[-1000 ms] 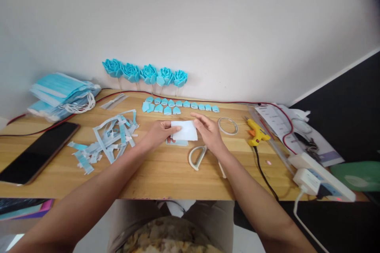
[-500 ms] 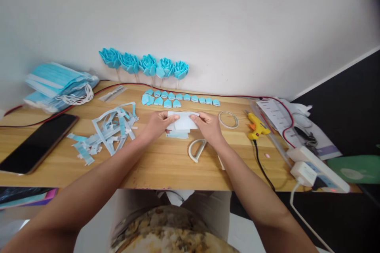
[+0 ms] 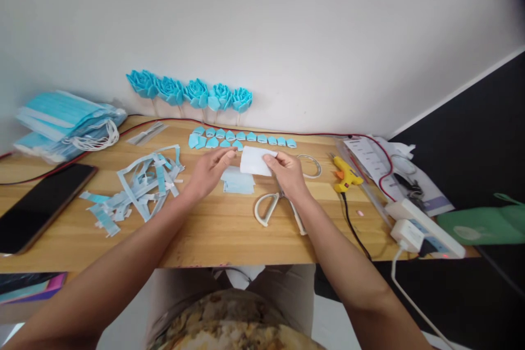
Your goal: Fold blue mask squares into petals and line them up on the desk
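Observation:
Between the thumb and fingers of my right hand (image 3: 289,172), a white rectangular piece of mask fabric (image 3: 256,161) is pinched by its right edge. My left hand (image 3: 211,169) is off the piece, just left of it, holding nothing, with thumb and fingers slightly apart. Under and between the hands lie pale blue cut pieces (image 3: 238,181) on the wooden table. Scissors with white handles (image 3: 266,210) rest partly beneath my right hand and wrist. Behind the hands, folded blue petals (image 3: 241,136) line up in rows.
Blue fabric flowers (image 3: 197,93) on sticks lean on the wall. At left are mask packs (image 3: 69,120), a phone (image 3: 45,205) and cut strips (image 3: 139,183). A tape roll (image 3: 309,166), yellow glue gun (image 3: 346,174) and power strip (image 3: 426,229) are right; a red-black cable (image 3: 266,132) runs behind.
My left hand has let go of the white piece and moved left from it. The right hand keeps hold of it. The view has shifted slightly.

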The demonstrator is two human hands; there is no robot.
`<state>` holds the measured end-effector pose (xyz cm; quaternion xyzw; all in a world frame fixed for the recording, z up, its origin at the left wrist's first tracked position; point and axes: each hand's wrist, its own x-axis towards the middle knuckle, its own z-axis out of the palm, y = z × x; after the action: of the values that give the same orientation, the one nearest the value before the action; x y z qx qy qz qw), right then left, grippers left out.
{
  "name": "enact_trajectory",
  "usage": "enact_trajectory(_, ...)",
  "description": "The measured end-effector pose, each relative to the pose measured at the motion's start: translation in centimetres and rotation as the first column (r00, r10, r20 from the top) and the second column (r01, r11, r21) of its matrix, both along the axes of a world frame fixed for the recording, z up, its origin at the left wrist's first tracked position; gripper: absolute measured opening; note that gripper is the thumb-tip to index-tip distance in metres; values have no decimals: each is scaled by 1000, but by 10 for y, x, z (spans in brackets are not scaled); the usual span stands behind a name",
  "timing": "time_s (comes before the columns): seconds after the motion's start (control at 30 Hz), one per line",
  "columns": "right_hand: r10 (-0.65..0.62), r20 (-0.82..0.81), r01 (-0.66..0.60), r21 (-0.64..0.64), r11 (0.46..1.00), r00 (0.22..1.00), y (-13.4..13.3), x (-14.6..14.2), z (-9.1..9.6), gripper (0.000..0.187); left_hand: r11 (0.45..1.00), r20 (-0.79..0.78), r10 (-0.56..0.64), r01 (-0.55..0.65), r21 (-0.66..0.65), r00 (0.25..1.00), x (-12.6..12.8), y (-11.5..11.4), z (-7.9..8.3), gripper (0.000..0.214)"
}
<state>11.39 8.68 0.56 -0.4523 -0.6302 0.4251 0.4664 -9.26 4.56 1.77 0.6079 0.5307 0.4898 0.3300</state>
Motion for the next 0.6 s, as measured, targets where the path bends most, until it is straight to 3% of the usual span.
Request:
enact_trajectory(0.1, 69, 74, -69, 9, 998, 995, -6, -2, 1, 32, 991, 60, -86, 91, -93, 994, 3, -5, 6, 46)
enact_trajectory(0.27, 131, 162, -138, 32, 990, 978, -11, -7, -2, 34, 949, 134, -149, 179, -260, 980, 9, -9, 5, 34)
enact_trajectory(0.4, 117, 105, -121, 31, 992, 988, -4, -2, 6, 29, 949, 207, -63, 123, -289, 976, 7, -3, -7, 30)
enact_trajectory(0.5, -10, 41, 6, 97, 995, 999, 2, 13, 23, 31, 969, 272, 40, 29, -246, 961, 2, 4, -14, 31)
enact_trajectory(0.6, -101, 147, 76, 171, 982, 984, -7, 37, 39, 30, 972, 325, 101, -23, -236, 940, -1, 8, -16, 31)
